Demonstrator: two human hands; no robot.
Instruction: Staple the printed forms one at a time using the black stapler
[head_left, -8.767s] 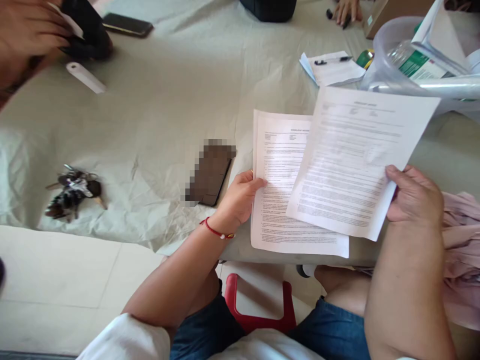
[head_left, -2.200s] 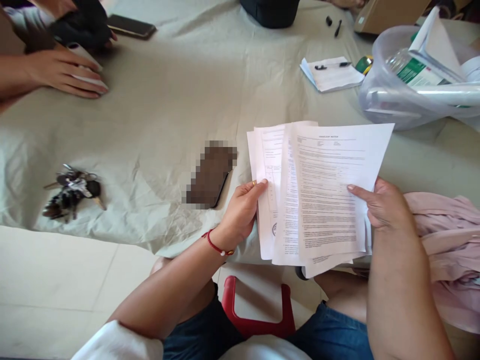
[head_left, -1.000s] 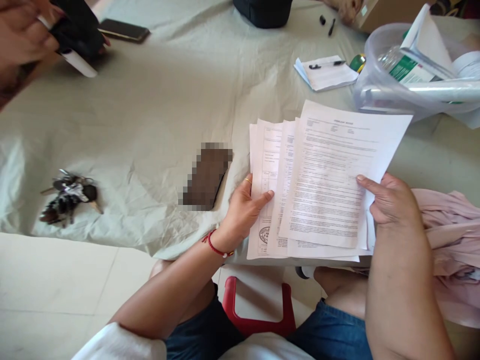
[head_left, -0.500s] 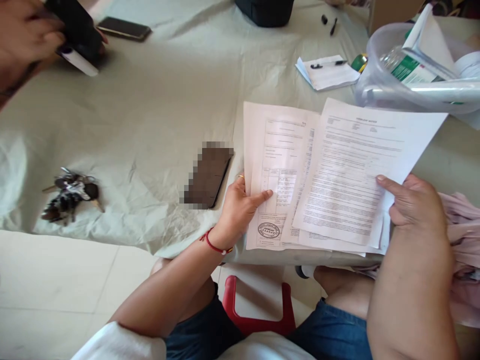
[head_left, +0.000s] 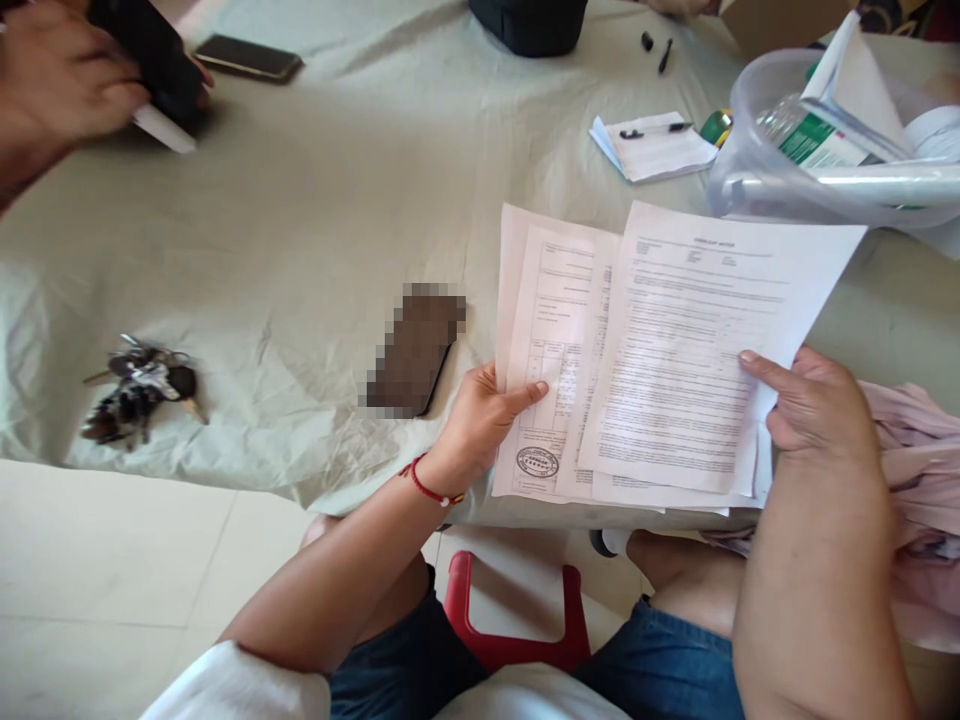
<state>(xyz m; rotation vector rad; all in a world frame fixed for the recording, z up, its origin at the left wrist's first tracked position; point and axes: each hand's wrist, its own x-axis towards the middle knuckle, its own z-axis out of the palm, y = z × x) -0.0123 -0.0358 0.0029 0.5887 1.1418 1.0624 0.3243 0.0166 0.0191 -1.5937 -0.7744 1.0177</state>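
Nearest, a red stool (head_left: 514,620) shows between the person's knees. Just above it, at the near edge of the table (head_left: 337,220), both hands hold a fan of printed sheets (head_left: 667,360). The left hand (head_left: 480,420) grips the left edge of the fan, thumb laid on top of the sheet with a round stamp, fingers underneath. The right hand (head_left: 814,410) grips the right edge, thumb pressed on the top sheet, fingers hidden behind the paper. At least four sheets overlap; the exact count cannot be told. The fan is tilted up off the cloth and spans the gap between the two hands.

Just left of the left hand lies one dark phone (head_left: 416,350), blurred out. Farther left, near the table edge, is one bunch of keys (head_left: 139,385). To the right of the right hand lies a pink cloth (head_left: 915,470).

Farther off on the right stands a clear plastic tub (head_left: 810,170), and left of it a small notepad (head_left: 652,145) with one pen on it. At the far left another person's hand (head_left: 64,85) holds a black object, beside a second phone (head_left: 247,58).
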